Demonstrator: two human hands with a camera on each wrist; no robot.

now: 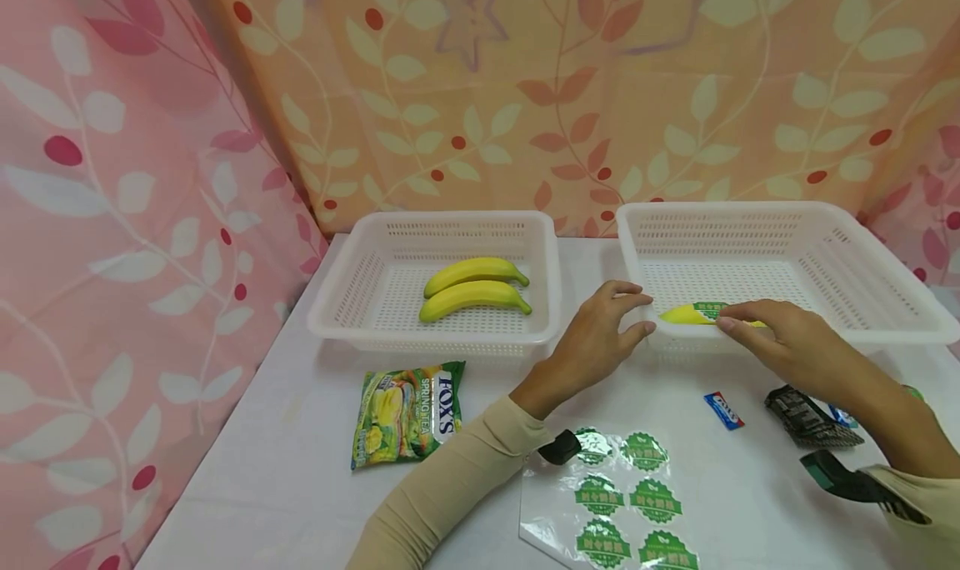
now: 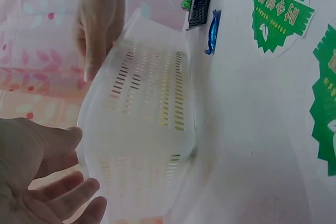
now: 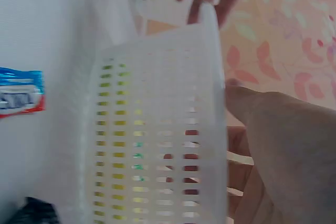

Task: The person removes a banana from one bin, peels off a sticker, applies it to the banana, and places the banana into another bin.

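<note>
two white perforated plastic baskets stand side by side along the far edge of the white table [image 1: 300, 437]. the right-hand basket [image 1: 885, 303] holds a yellow banana with a green round sticker [image 1: 701, 313] just inside its near wall; only part of the fruit shows in the head view, the rest being covered by the right hand [image 1: 787, 341], whose fingers reach over the near rim and rest on it. whether they pinch the banana or merely press on it cannot be told. the left hand [image 1: 600, 337] is at the near left corner of the same basket, fingertips loosely curved against the rim, gripping nothing plainly.

both wrist views show mostly the slotted basket wall: through its holes in the right wrist view come only yellow and green glints, the banana itself unreadable. the left wrist view shows relaxed, spread fingers [image 2: 68, 192] beside the wall.

only the head view shows the left-hand basket [image 1: 337, 303] with two bare yellow bananas [image 1: 474, 288], a green candy bag [image 1: 408, 412] nearer the table's front, a clear sheet of green round stickers [image 1: 622, 499] cut off by the bottom of the frame, a small blue wrapper [image 1: 723, 410] and a crumpled black wrapper [image 1: 806, 416].
</note>
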